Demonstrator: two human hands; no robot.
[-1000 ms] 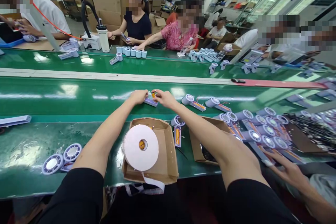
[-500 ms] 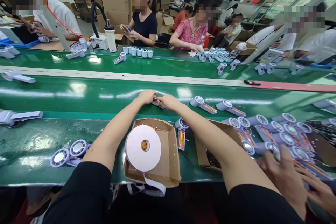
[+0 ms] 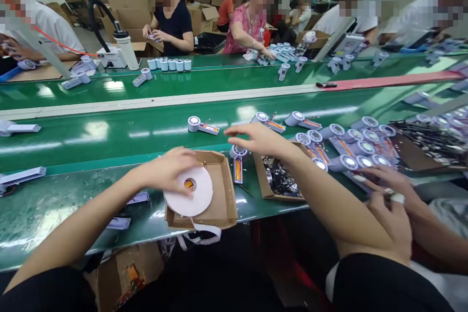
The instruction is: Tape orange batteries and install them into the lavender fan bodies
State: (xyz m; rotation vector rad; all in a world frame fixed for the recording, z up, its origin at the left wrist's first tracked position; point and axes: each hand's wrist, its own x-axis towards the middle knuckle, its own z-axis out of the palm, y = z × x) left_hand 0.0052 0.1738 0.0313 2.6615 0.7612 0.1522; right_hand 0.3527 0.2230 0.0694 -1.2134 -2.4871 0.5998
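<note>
My left hand [image 3: 173,169], somewhat blurred, hovers over a large white tape roll [image 3: 199,192] with fingers and thumb apart, holding nothing. The roll lies in a shallow cardboard box [image 3: 224,190], a loose strip hanging over the front edge. My right hand [image 3: 258,139] is open, fingers stretched leftward, just above a lavender handheld-fan body [image 3: 238,151] with an orange cell in its handle. On the green belt beyond, another fan body [image 3: 200,126] lies by itself between my hands, touched by neither. My right forearm hides part of a box of small black parts [image 3: 280,178].
Many fan bodies [image 3: 360,147] crowd the right side, beside a co-worker's hands [image 3: 391,195]. A box of dark parts [image 3: 420,144] stands farther right. Handle pieces [image 3: 119,223] lie left, partly under my forearm. Across the belt, people work near white cylinders [image 3: 171,65].
Both hands have let go of the fan body on the belt and moved apart. My left hand came back over the tape roll; my right hand shifted right. The view has turned right.
</note>
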